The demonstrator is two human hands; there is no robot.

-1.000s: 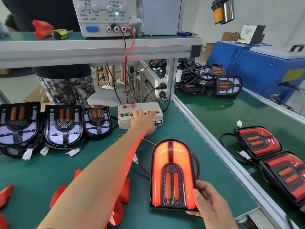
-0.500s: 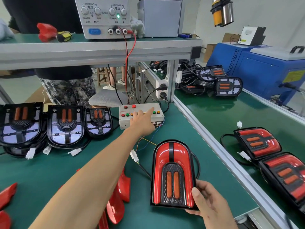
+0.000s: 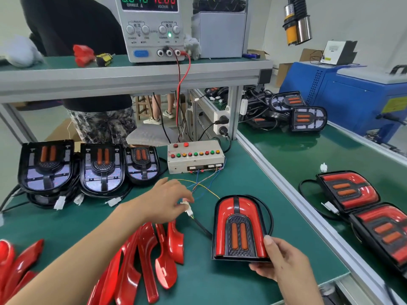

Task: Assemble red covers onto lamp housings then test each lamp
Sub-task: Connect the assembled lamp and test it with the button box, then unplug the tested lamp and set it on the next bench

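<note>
The right hand [image 3: 284,258] holds the assembled lamp [image 3: 239,227] at its lower right corner: the thumb lies on the red cover near the edge and the other fingers are curled under the housing. The lamp is not lit, and it rests on the green worktop [image 3: 220,287] just left of these fingers. Its black cable runs from behind the lamp toward the left hand [image 3: 163,201].

The fingers of the left hand are closed in a pinch on the white connector [image 3: 187,208], where this cable meets the thin coloured wires [image 3: 204,183]. These wires go up, beyond the fingertips, to the test box [image 3: 195,156] with its row of coloured buttons.

Under the left forearm, nearer to the person than the pinching fingers, lies a pile of loose red covers [image 3: 149,256]. Far left of the left hand, three open lamp housings [image 3: 101,168] without covers stand in a row. To the right of the right hand, on the conveyor belt [image 3: 297,155], lie two finished lamps [image 3: 352,192]. On the shelf above, the power supply [image 3: 152,29] shows 12.00 in red digits.
</note>
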